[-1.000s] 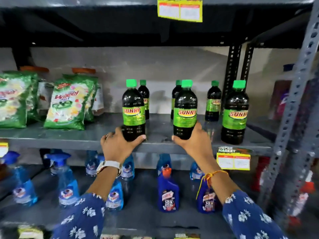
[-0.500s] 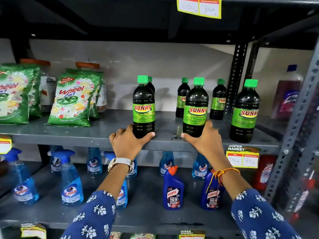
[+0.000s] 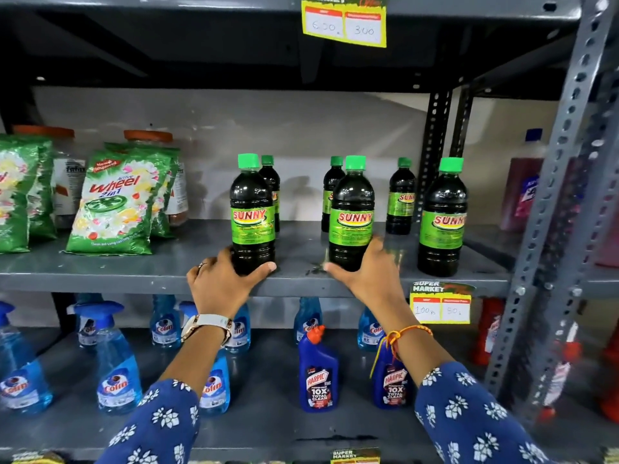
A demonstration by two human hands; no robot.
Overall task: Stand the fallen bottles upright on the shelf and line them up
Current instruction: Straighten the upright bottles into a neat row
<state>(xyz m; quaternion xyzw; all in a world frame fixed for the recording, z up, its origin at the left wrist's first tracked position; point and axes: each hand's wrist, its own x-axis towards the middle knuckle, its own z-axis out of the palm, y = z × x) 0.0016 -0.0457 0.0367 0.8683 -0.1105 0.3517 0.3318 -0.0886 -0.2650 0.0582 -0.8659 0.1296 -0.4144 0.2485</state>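
Several dark Sunny bottles with green caps stand upright on the grey middle shelf (image 3: 140, 267). My left hand (image 3: 222, 279) wraps around the base of the front left bottle (image 3: 253, 212). My right hand (image 3: 366, 272) wraps around the base of the front middle bottle (image 3: 351, 212). A third front bottle (image 3: 442, 219) stands free at the right. Three smaller-looking bottles stand behind: back left (image 3: 271, 175), back middle (image 3: 331, 192) and back right (image 3: 401, 195). None of them lies on its side.
Green Wheel detergent packs (image 3: 117, 202) and orange-lidded jars (image 3: 149, 137) fill the shelf's left part. A perforated metal upright (image 3: 549, 209) borders the right. Below stand blue Colin spray bottles (image 3: 117, 373) and Harpic bottles (image 3: 318, 373). A yellow price tag (image 3: 440, 304) hangs on the shelf edge.
Both hands stay on the same two bottles' bases. The view has shifted closer and slightly down and right; the bottles' places on the shelf look nearly unchanged.
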